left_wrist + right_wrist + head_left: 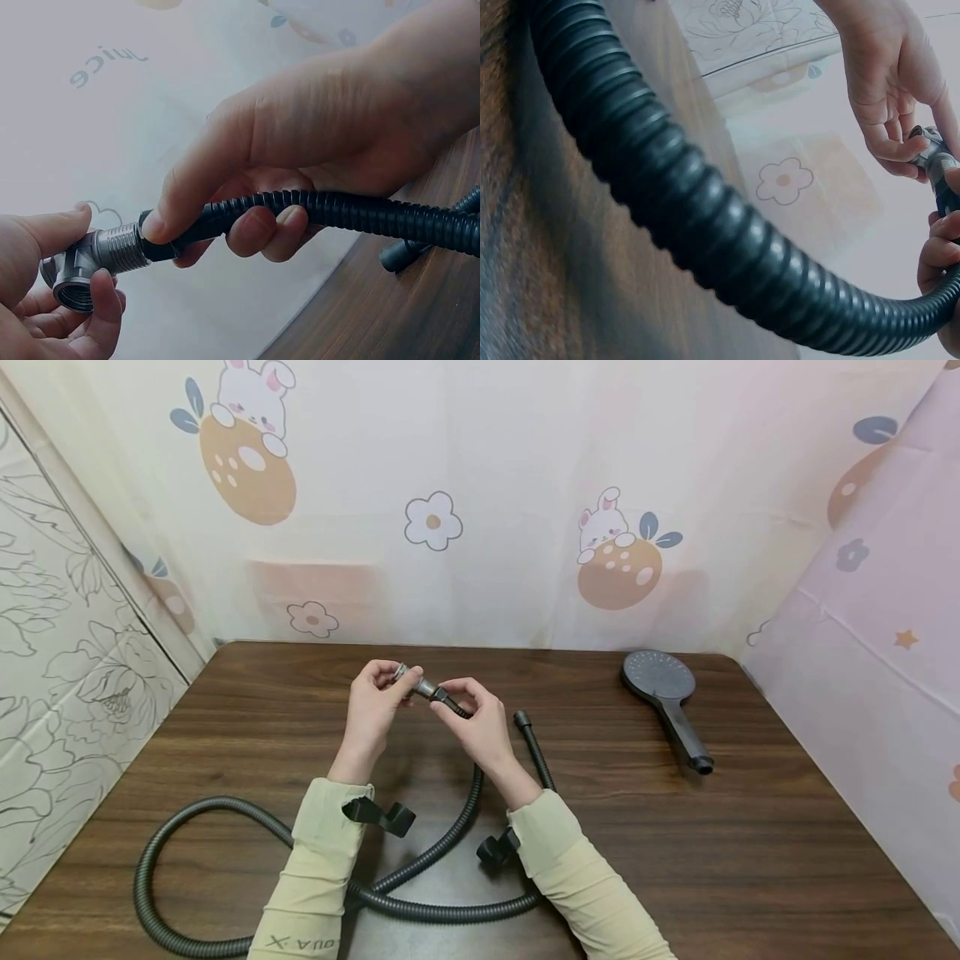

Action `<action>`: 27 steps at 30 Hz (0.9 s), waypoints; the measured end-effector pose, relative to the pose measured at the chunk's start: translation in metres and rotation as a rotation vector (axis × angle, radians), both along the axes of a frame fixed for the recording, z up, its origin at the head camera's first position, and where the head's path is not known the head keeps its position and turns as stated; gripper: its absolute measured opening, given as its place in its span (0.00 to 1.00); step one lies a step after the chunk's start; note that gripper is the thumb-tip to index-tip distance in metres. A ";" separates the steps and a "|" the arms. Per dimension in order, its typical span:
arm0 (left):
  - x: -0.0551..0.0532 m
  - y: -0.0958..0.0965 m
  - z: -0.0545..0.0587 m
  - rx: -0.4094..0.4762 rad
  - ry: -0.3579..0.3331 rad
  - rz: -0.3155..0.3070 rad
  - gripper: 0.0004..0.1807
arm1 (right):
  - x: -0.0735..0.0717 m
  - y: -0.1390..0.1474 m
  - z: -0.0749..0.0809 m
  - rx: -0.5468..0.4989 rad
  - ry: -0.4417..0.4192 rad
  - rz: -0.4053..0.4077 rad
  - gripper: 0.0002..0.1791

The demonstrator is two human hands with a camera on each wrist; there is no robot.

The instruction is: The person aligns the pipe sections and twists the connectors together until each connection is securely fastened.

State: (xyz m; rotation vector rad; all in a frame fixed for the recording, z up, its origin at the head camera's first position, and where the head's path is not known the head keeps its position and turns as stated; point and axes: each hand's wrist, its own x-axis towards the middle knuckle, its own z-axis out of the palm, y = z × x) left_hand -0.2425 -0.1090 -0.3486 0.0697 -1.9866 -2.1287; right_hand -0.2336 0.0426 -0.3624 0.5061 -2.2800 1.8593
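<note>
My left hand (367, 710) grips a silver metal tee fitting (124, 249) with an outer thread and an open side port, seen close in the left wrist view. My right hand (483, 731) pinches the black end nut (165, 251) of a ribbed black shower hose (337, 210), thumb on the nut and fingers curled under the hose. Nut and threaded end meet in line, close against each other. Both hands are raised over the far middle of the table. In the right wrist view the hose crosses the foreground and the right fingers hide part of the joint.
The hose loops over the brown wooden table (750, 860), beneath both forearms. Its other end (522, 721) lies right of my right hand. A dark grey shower head (660, 678) lies at the far right. Behind the table hangs a patterned curtain (495, 585).
</note>
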 end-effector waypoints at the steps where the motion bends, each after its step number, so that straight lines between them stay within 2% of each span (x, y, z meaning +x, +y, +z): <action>1: 0.000 0.000 0.000 0.000 0.001 -0.001 0.16 | 0.003 0.000 0.004 0.004 0.001 0.001 0.14; 4: 0.001 0.000 0.001 0.002 0.003 -0.007 0.16 | 0.010 -0.001 0.013 0.012 0.009 -0.005 0.14; 8: 0.001 0.001 0.001 0.001 0.005 -0.010 0.16 | 0.013 -0.002 0.016 0.022 0.017 -0.015 0.13; 27: 0.001 0.000 0.001 -0.033 -0.007 -0.028 0.19 | 0.013 -0.001 0.014 0.041 0.038 -0.004 0.13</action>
